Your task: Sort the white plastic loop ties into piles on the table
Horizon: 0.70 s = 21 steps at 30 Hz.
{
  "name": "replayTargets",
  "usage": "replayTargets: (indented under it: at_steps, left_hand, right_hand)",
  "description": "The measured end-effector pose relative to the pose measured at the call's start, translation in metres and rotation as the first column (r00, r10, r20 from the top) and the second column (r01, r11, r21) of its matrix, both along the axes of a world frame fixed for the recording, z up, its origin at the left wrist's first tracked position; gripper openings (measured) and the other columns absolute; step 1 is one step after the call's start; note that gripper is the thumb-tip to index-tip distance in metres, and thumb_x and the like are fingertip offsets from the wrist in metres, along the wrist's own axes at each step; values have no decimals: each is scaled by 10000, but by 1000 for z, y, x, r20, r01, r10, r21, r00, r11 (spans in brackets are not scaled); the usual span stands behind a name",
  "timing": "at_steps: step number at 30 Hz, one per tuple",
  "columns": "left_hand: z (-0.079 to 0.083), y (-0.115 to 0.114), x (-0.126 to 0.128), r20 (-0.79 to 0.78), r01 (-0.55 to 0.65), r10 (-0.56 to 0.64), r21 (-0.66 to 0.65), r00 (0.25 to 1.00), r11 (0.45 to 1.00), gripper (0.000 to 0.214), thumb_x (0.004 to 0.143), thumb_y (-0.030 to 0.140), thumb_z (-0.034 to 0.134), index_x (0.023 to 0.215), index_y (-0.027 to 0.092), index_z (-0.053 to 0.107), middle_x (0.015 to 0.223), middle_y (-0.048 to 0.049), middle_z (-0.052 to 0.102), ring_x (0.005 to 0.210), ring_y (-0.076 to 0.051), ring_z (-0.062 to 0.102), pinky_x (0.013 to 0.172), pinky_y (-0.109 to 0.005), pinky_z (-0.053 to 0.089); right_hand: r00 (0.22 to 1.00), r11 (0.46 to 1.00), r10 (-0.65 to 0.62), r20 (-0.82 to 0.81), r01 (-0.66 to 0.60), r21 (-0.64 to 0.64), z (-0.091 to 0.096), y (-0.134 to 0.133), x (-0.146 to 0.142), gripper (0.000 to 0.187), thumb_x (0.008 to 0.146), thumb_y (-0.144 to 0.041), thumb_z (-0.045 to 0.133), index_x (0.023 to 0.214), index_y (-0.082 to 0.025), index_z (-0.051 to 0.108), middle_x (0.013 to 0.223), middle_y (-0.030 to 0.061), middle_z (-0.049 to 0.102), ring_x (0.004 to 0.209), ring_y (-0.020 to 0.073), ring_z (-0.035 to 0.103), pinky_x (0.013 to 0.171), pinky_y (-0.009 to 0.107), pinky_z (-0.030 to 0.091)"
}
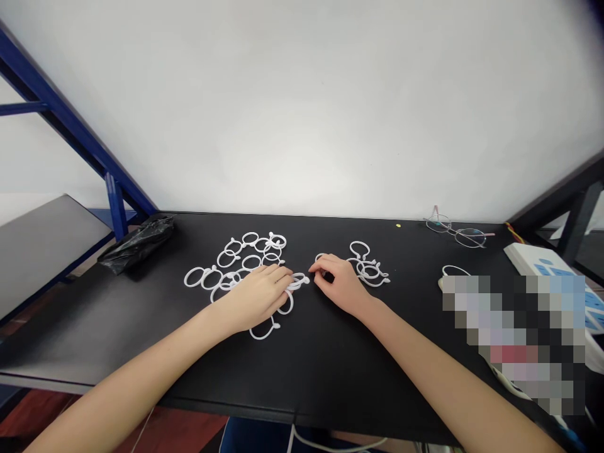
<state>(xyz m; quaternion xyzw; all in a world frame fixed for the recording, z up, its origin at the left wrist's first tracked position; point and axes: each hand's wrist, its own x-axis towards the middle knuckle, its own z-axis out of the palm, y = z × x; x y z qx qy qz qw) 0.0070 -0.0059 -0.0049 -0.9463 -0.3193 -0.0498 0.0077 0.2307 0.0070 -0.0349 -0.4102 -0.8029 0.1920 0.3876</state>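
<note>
Two loose heaps of white plastic rings [250,255] lie at the middle of the bench [302,390], seemingly kept apart on purpose: my left hand [257,296] rests on the larger, fingers [280,274] clenched on one ring [298,281]; my right hand [337,283], fingers relaxed and empty, sits by the smaller heap [370,270].

Rings [250,233] in two heaps on table [330,371]

White plaster wall [302,107] filling the view, blue steel frame [61,107] slanting down at left, grey shelf [47,258] beside it, black table [330,384] along the wall, dark metal frame [570,220] at right, reddish floor [189,428] below, soft even light
</note>
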Motion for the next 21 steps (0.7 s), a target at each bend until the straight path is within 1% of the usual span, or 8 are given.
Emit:
replayTargets:
  at_steps: [11,17,21]
  left_hand:
    - [0,-1,0,19,-9,8,9,1000,1000,269,929,146,426,1163,145,558,1218,-110,599,1089,-240,588,927,-382,465]
    - [0,-1,0,27,-6,6,17,1000,1000,270,926,147,416,1155,150,560,1217,-112,596,1095,-243,587,935,-387,466]
    - [0,-1,0,22,-9,9,9,1000,1000,272,924,139,415,1153,146,560,1217,-109,595,1088,-239,587,931,-386,467]
  right_hand:
    - [1000,1000,-9,2,9,23,-1,0,1,234,779,-9,496,790,-198,633,780,30,636,770,183,596,722,322,488]
    - [1000,999,-19,-1,19,45,0,-1,0,235,806,-25,490,838,-200,643,854,44,643,789,180,612,764,334,500]
    - [999,999,22,-29,-21,40,1,-1,0,215,838,-39,496,854,-200,636,866,42,623,770,166,618,746,311,508]
